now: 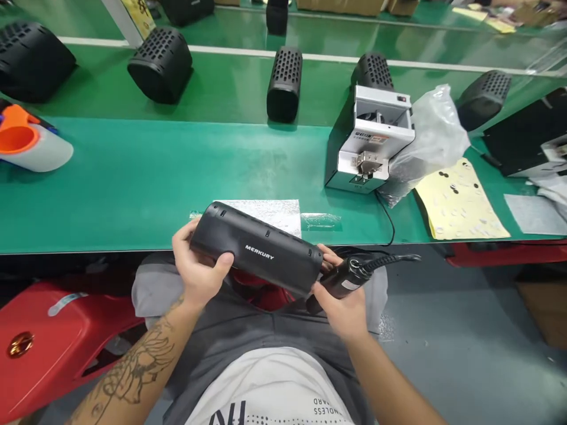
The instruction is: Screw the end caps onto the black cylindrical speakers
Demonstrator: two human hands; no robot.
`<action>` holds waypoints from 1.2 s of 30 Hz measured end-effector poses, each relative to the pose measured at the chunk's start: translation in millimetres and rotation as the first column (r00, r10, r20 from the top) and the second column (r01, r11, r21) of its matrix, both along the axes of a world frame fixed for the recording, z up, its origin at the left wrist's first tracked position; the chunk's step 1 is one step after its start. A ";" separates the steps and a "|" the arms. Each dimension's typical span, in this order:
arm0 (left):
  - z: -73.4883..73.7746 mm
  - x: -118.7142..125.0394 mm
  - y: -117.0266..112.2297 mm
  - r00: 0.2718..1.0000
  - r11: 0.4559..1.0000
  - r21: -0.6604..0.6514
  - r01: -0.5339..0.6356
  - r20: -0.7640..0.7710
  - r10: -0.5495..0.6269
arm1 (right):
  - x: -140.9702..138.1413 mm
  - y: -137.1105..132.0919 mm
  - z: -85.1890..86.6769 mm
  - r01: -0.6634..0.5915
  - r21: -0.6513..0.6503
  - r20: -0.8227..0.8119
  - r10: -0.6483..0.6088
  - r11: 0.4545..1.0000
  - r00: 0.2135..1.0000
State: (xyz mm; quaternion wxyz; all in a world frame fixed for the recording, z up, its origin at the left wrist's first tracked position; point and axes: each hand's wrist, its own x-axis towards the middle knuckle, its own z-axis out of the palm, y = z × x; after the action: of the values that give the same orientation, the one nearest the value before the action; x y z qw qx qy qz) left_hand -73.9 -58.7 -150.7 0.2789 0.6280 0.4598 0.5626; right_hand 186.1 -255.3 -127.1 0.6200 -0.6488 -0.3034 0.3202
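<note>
A long black speaker housing (257,251) marked MERKURY lies tilted above my lap, at the front edge of the green bench. Around its left end my left hand (197,265) is closed, thumb on the front face. My right hand (339,301) grips a black corded electric screwdriver (345,277), with its cable end pointing right. Fingers of that same hand also touch the housing's right end. The screwdriver's tip is hidden. Behind the housing, a whitish sheet (279,213) is taped to the bench.
A screw feeder (372,141) stands at the right, beside a clear plastic bag (436,139) and a yellow sheet (460,200) with small pads. More black housings (284,85) line the green conveyor behind. An orange and white container (35,141) lies left. Red stools (53,336) are below.
</note>
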 end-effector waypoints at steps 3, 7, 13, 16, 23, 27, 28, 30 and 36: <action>-11.1 -2.9 -13.3 0.999 0.999 0.044 -0.031 0.012 0.031 | 7.3 -4.3 -4.2 -0.038 -0.041 0.014 0.039 0.998 0.999; -13.4 -1.2 -18.7 0.999 0.994 0.102 -0.037 -0.015 0.039 | 13.4 -8.5 -4.4 -0.029 -0.079 0.073 0.034 0.996 0.997; -5.9 -5.4 -24.8 0.996 0.997 0.058 0.049 -0.079 -0.045 | 19.9 -10.6 -6.9 -0.024 -0.220 0.101 0.047 0.975 0.994; 14.3 -16.5 -25.2 0.983 0.975 -0.128 0.184 0.008 -0.184 | 22.2 -13.2 -8.4 -0.035 -0.242 0.102 0.061 0.970 0.993; 77.2 -52.0 1.0 0.853 0.673 -0.557 0.486 0.134 -0.505 | 22.9 -17.3 -10.8 -0.057 -0.191 0.259 0.106 0.980 0.960; 91.6 -65.4 -2.5 0.787 0.707 -0.501 0.498 -0.081 -0.612 | 28.2 -26.6 -5.6 -0.124 0.107 0.353 0.078 0.987 0.932; 94.1 -66.9 -7.4 0.761 0.729 -0.478 0.491 -0.173 -0.626 | 32.3 -31.3 -4.2 -0.157 0.153 0.364 0.092 0.976 0.927; 98.3 -66.5 -19.6 0.704 0.778 -0.358 0.516 -0.340 -0.624 | 43.6 -42.7 -2.6 -0.202 0.224 0.412 0.095 0.953 0.906; 102.1 -40.1 -45.1 0.771 0.736 0.287 0.613 -0.422 -0.477 | 64.9 -81.9 -15.9 -0.158 0.337 0.593 -0.079 0.928 0.801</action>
State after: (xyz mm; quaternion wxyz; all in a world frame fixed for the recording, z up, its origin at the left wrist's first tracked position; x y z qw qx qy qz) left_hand -114.0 -103.9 -48.6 0.2170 0.8624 0.1631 0.4273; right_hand 251.1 -337.2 -143.0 0.5966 -0.5811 -0.5513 0.0498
